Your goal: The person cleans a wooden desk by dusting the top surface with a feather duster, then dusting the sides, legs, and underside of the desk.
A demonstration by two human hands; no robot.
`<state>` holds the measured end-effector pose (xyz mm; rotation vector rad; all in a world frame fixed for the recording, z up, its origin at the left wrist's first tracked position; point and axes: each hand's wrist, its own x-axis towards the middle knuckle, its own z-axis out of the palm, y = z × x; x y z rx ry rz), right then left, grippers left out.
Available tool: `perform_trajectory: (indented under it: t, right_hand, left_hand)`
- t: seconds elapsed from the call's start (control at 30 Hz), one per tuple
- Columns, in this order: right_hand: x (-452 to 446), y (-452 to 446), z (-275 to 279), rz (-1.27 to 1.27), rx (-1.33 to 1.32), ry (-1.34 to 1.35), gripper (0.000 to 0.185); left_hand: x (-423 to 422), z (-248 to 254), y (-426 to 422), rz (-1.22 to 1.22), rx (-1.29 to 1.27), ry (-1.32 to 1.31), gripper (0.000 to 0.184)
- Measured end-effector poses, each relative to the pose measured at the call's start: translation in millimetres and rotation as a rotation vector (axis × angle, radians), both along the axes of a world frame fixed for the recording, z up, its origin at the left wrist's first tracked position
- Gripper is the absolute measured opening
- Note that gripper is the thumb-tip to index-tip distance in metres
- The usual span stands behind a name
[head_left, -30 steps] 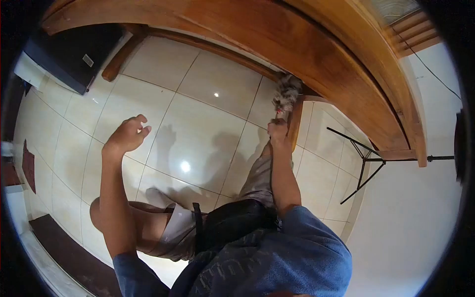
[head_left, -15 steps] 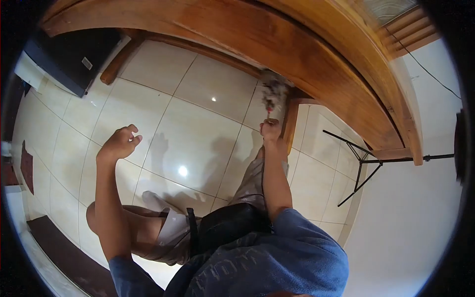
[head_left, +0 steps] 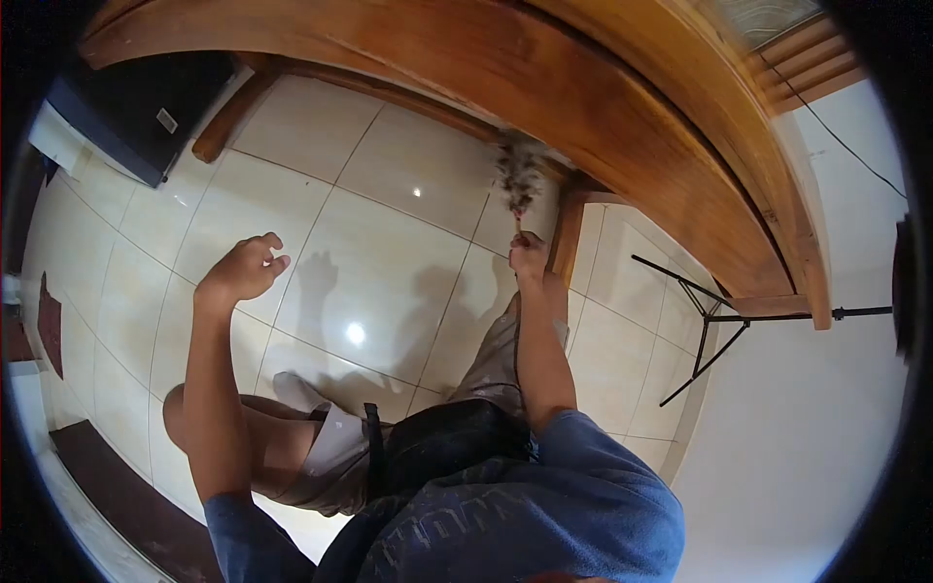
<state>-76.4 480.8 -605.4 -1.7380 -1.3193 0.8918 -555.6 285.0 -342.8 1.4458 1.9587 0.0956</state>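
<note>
My right hand (head_left: 528, 255) is closed round the thin handle of a feather duster (head_left: 520, 180). The duster's grey and brown fluffy head points away from me, beside the lower rail of a large wooden table (head_left: 544, 68). Part of that head is close under the table's edge, near the wooden leg on the right. My left hand (head_left: 245, 270) hangs in the air over the tiled floor (head_left: 379, 253), fingers curled but apart, with nothing in it.
A dark box-shaped appliance (head_left: 146, 117) stands at the upper left, next to a wooden leg (head_left: 225, 121). On the right are a black tripod stand (head_left: 709, 319) and a white wall (head_left: 787, 437). A dark mat (head_left: 126, 496) lies at the lower left.
The duster and my right hand have moved left, away from the wooden leg. My left hand has shifted slightly, still without anything in it.
</note>
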Motion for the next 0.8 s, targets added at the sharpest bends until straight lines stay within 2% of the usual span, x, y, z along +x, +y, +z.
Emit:
perform_trajectory:
  t: [0.07,0.17,0.27,0.37,0.47,0.53,0.6,0.67,0.77,0.8]
  right_hand:
    - [-6,-4,5,-0.041,0.037,0.041,0.016]
    - [6,4,-25,-0.256,0.125,-0.232,0.015]
    - [11,-1,-31,-0.019,0.185,-0.071,0.017]
    - [-2,-12,3,0.103,0.197,-0.1,0.017]
    - [-1,-17,-4,-0.209,0.139,-0.162,0.019]
    - [8,-14,-14,-0.306,0.134,-0.222,0.02]
    - [8,-14,-20,-0.258,0.16,-0.254,0.021]
    - [-12,-26,8,-0.072,0.214,-0.257,0.022]
    - [-25,-31,20,-0.027,0.019,0.021,0.021]
    - [-25,-32,17,-0.093,0.08,-0.072,0.022]
  left_hand:
    - [2,0,4,-0.004,-0.008,0.018,0.043]
    - [4,-2,8,-0.006,-0.001,0.02,0.043]
    - [11,-2,13,-0.034,-0.002,-0.003,0.044]
    - [12,-8,17,-0.056,-0.011,0.027,0.044]
    - [18,-1,17,-0.041,-0.018,0.023,0.045]
    - [21,-2,19,-0.037,-0.018,-0.008,0.044]
    - [19,-9,18,-0.057,-0.037,0.023,0.044]
    - [19,-12,18,-0.068,-0.05,0.046,0.044]
    - [21,-15,17,-0.057,-0.046,0.051,0.043]
    - [19,-20,16,-0.046,-0.033,0.039,0.042]
